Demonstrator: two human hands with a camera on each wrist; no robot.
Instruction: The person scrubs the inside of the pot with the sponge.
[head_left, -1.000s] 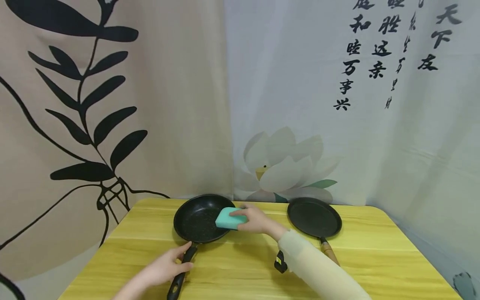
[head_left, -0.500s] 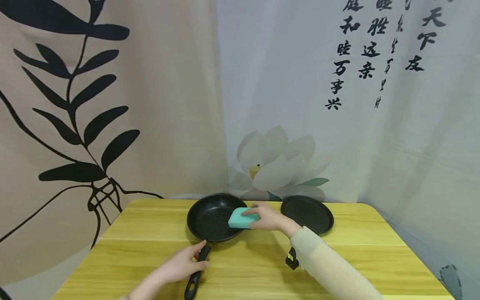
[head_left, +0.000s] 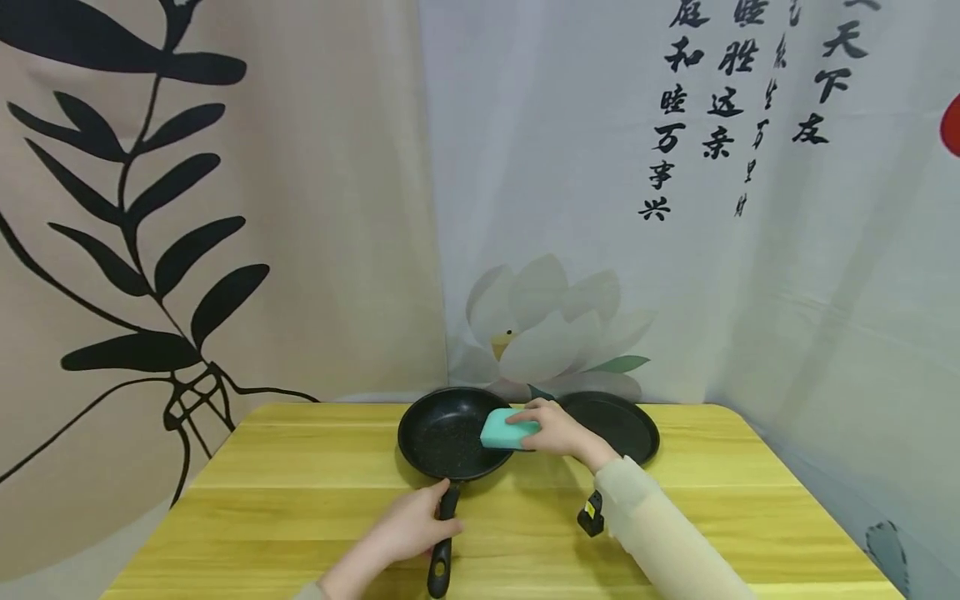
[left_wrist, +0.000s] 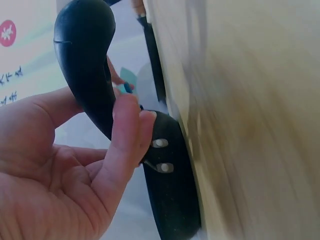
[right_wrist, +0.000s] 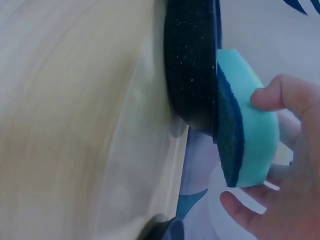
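Observation:
A black frying pan [head_left: 442, 437] with a speckled cooking surface sits on the wooden table. My left hand [head_left: 412, 523] grips its black handle [head_left: 440, 567]; in the left wrist view the fingers and thumb close around that handle [left_wrist: 87, 55] near the two rivets. A turquoise sponge [head_left: 504, 428] with a dark scouring side is held in my right hand [head_left: 558, 429] over the pan's right rim. In the right wrist view the sponge [right_wrist: 255, 125] has its dark side against the pan's edge, thumb on one face.
Behind my right hand lies a flat black griddle pan [head_left: 618, 425], its handle hidden by my arm. A small black item with a yellow label [head_left: 591, 514] is by my right forearm. A printed curtain [head_left: 352, 208] hangs behind the table [head_left: 300, 467].
The frying pan, both hands and the sponge have shifted rightward in the head view, which itself has turned slightly. The sponge stays at the pan's right side.

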